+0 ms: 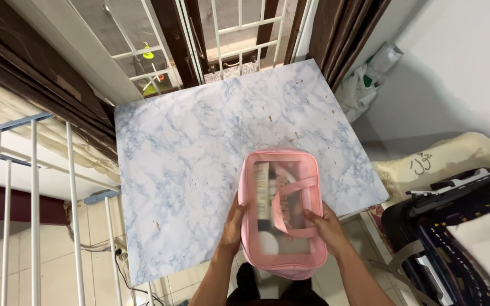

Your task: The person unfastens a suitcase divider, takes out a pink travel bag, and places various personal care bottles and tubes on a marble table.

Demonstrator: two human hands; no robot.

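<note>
while both hands grip the pink pouch (pixel 282 212) from either side, the left hand (pixel 231 229) wraps its left edge and the right hand (pixel 325 225) presses on the clear front panel near the pink strap (pixel 293 201), so both are closed on the pouch, set apart by its width. the pouch sits at the near edge of the marble-patterned table (pixel 188 158), its lower end overhanging toward the person's body. to handle it well, i judge it best kept level with a grip on both sides, since the bottles and a round white lid seen through the clear panel could slide if it tips; the picture is blurred there, so their exact kind is hard to tell.

farther out, a white metal railing (pixel 35 215) stands at the left, and a white window grille (pixel 222 34) with dark curtains (pixel 347 28) lies beyond the far edge. to the right a dark suitcase (pixel 449 226) sits close by the table corner, with a cream cushion (pixel 443 161) behind it and a plastic bag (pixel 364 79) against the wall. the suitcase crowds the right elbow's room most.
</note>
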